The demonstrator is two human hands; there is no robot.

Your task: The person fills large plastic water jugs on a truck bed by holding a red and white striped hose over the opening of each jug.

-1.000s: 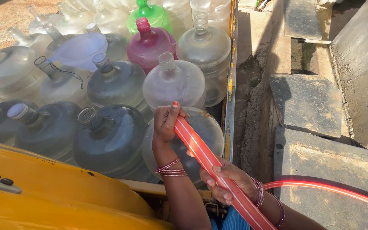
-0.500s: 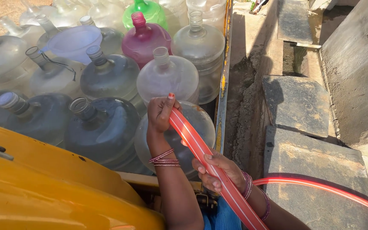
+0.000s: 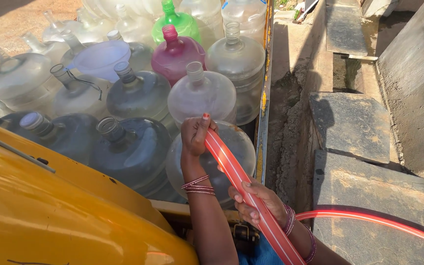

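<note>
Red hose (image 3: 231, 169): striped, runs from lower right of frame up to a clear water jug (image 3: 212, 159) at the right edge of the truck bed (image 3: 266, 98), near-right corner. Hose end sits at that jug's top, hidden behind the fingers.

L hand (image 3: 196, 135): closed round the hose tip, thumb up, bangles at wrist. R hand (image 3: 256, 201): closed on the hose lower down, fingers wrapped over it, bangles at wrist.

Adjacent: second clear jug (image 3: 201, 95) just behind, cap-less neck upright. Pink jug (image 3: 175, 51) and green jug (image 3: 175, 19) further back, centre. Pale funnel (image 3: 99, 59) rests on a jug neck, left-centre. Dark-tinted jugs fill the near-left corner.

Yellow vehicle body (image 3: 50, 211) at lower left. Stone slabs (image 3: 352, 125) and a trench right of the bed; the hose crosses the nearest slab.
</note>
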